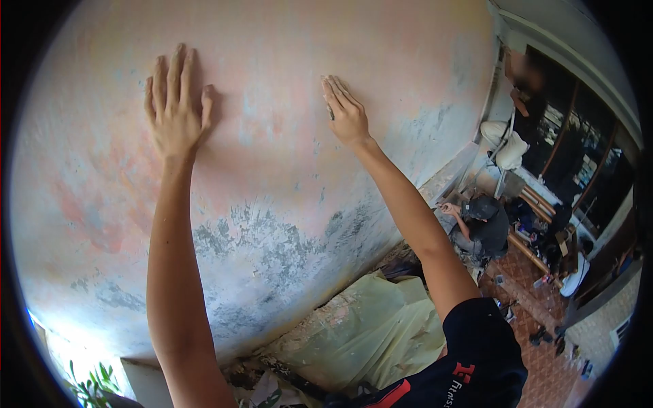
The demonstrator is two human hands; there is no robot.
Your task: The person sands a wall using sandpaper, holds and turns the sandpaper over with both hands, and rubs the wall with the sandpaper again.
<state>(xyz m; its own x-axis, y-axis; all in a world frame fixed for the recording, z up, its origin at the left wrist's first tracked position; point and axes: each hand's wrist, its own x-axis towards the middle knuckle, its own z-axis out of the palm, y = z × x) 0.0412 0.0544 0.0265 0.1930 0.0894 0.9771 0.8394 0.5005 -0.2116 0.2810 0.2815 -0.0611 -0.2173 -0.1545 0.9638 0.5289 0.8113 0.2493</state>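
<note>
A wall with faded pink, white and blue-grey patches fills most of the head view. My left hand lies against its upper left part, fingers spread, holding nothing. To the right, my right hand touches the same wall, its fingers close together and pressed round something small and dark at the finger edge. That small thing is too small to name. Grey, flaking paint shows lower on the wall, below and between both forearms.
Greenish plastic sheeting lies along the wall's foot. At the right, a person in a dark cap crouches, and another person is raised near dark windows. Bamboo poles and scattered items lie on red tiles. A plant stands at lower left.
</note>
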